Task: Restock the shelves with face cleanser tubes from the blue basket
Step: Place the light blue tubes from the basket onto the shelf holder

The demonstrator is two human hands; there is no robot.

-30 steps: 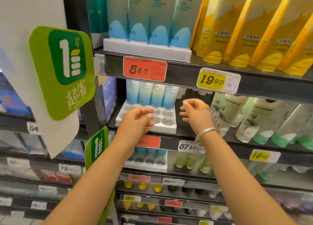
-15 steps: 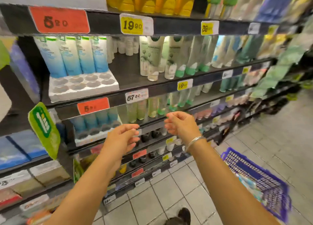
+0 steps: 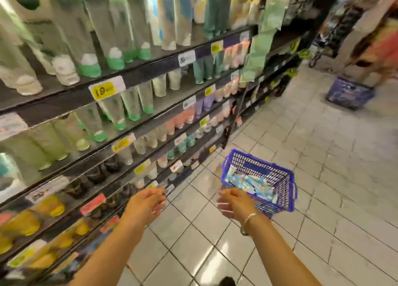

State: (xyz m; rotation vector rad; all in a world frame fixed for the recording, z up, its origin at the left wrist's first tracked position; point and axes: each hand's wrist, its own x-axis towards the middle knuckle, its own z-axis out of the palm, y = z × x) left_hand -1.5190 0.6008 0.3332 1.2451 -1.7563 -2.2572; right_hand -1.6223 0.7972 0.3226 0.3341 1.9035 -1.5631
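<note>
The blue basket [image 3: 286, 184] stands on the tiled floor to my right, holding several light blue face cleanser tubes [image 3: 252, 183]. My right hand [image 3: 235, 201], with a bracelet on the wrist, hovers just in front of the basket's near rim, fingers loosely curled and holding nothing. My left hand [image 3: 145, 201] hangs beside it, near the lower shelf edges, fingers relaxed and empty. The picture is blurred by motion. Shelves [image 3: 150, 62] full of upright tubes run along my left.
Price tags line the dark shelf edges, one yellow tag [image 3: 103, 90] among them. A second blue basket [image 3: 350, 92] sits far down the aisle next to a person [image 3: 383, 46]. Pale floor tiles stretch to the right.
My view swung right and down from the shelf with the white tray to the floor. Both hands dropped from shelf height towards the blue basket, still holding nothing.
</note>
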